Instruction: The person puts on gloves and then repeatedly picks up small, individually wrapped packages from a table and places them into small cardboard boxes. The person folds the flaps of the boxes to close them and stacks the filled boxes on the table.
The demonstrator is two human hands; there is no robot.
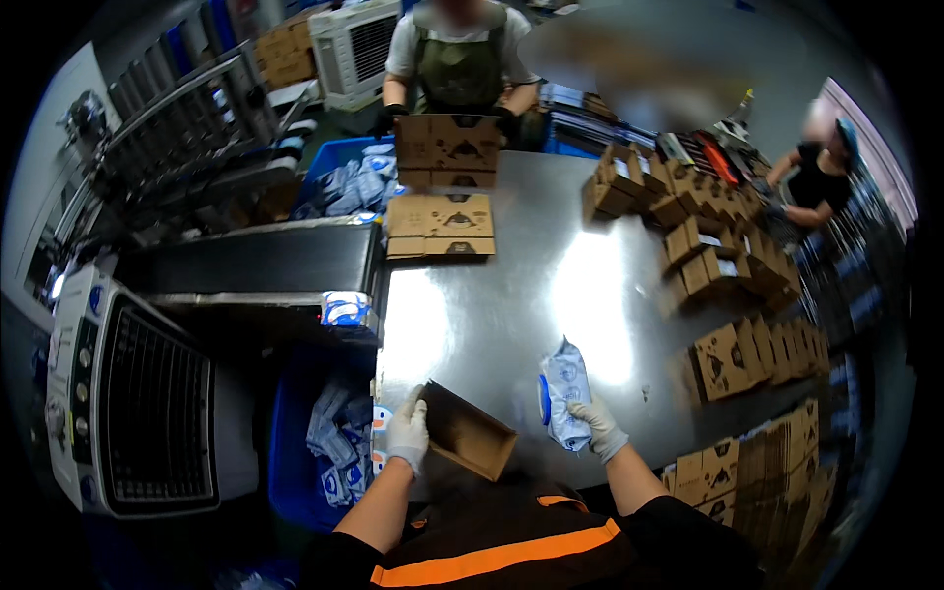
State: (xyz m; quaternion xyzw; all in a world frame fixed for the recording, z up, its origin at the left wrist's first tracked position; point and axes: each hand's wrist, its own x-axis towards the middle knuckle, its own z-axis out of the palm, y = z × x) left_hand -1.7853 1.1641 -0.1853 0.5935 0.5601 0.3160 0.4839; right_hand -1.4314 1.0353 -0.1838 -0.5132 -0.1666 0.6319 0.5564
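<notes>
In a white glove, my left hand [407,429] grips the left edge of an open cardboard box [470,433]. The box is tilted at the near edge of the metal table, and its inside shows bare brown card. My right hand [598,429], also gloved, is closed on the lower end of a light blue soft wipes pack [567,385] with a darker blue lid on its left side. The pack is held above the table, to the right of the box and apart from it.
A blue bin [295,442] of similar packs stands at my left, beside a conveyor [246,258]. Cardboard boxes [726,258] crowd the table's right side, with flat cartons [752,472] stacked nearer. Across the table [511,285], a person holds a carton [447,149]; another person works at far right.
</notes>
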